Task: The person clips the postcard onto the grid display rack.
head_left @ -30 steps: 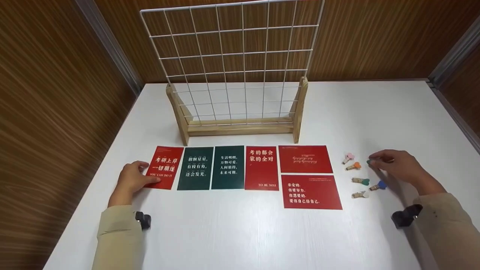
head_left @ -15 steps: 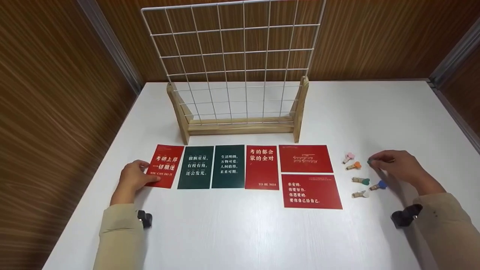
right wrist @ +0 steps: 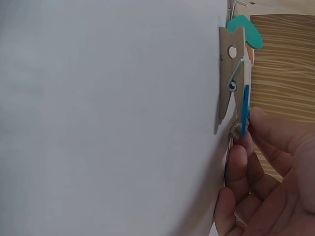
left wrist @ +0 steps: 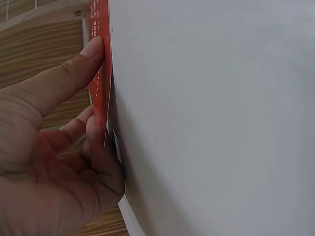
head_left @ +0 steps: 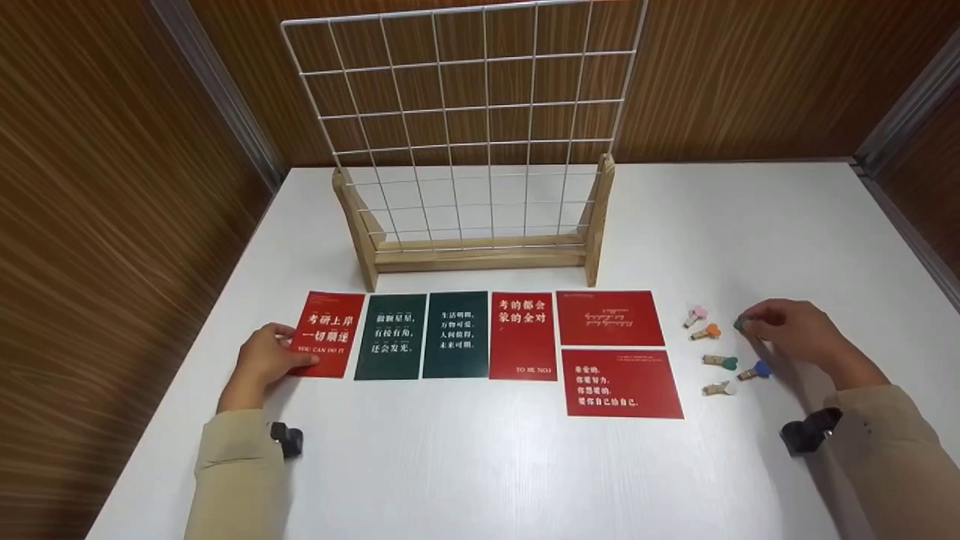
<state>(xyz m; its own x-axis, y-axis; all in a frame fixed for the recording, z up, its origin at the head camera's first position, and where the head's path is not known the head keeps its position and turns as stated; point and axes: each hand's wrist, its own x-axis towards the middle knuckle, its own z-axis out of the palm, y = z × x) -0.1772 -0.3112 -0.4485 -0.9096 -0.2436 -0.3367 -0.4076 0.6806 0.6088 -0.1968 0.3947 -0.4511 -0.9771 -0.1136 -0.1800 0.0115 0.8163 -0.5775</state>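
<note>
My left hand point(head_left: 262, 360) is at the leftmost red card point(head_left: 326, 326), gripping its lower left edge. In the left wrist view the thumb lies on the printed face of that card point(left wrist: 102, 88), while the other fingers curl behind its edge. Over on the right, my right hand point(head_left: 799, 337) pinches a small clothespin with a green top point(head_left: 740, 323) between thumb and fingers; most of it is hidden. Close by lie clothespins with heart tops: pink point(head_left: 698, 313), orange point(head_left: 706, 331), green point(head_left: 721, 362), blue point(head_left: 754, 370) and white point(head_left: 719, 388).
A white wire grid point(head_left: 487, 97) stands in a wooden base point(head_left: 480, 259) behind the cards. Two dark green cards point(head_left: 391, 360), an upright red card point(head_left: 523, 345) and two sideways red cards point(head_left: 611, 307) lie between the hands on the white table point(head_left: 480, 465).
Both hands keep practically the same place and grip. The leftmost red card sits very slightly further left, with the view itself shifting a little.
</note>
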